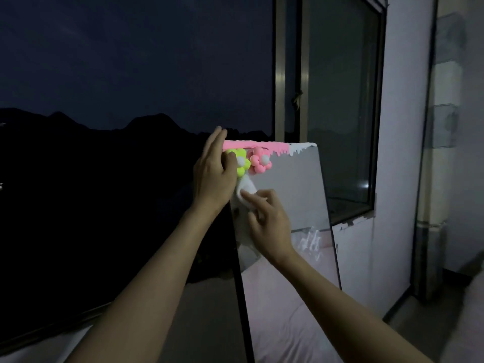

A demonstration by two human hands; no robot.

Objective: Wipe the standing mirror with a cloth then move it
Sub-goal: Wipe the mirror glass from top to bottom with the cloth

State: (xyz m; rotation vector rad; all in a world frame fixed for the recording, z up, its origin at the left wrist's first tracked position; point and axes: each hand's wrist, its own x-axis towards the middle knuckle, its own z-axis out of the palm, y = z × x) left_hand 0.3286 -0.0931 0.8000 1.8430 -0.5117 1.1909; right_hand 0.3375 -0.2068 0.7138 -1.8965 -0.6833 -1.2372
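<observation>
The standing mirror (296, 195) leans in front of me, with a black frame and a top edge trimmed in pink and white foam. A yellow-green flower (242, 162) and a pink flower (259, 161) are stuck at its top left corner. My left hand (214, 174) grips that top left corner, thumb in front of the glass. My right hand (269, 221) presses a small white cloth (246, 191) against the glass just below the flowers. The glass reflects pale pink bedding.
A large open window (117, 87) shows night sky and dark hills on the left. A window frame with a glass pane (340, 100) stands behind the mirror. A white wall (400, 153) and a pipe lie to the right.
</observation>
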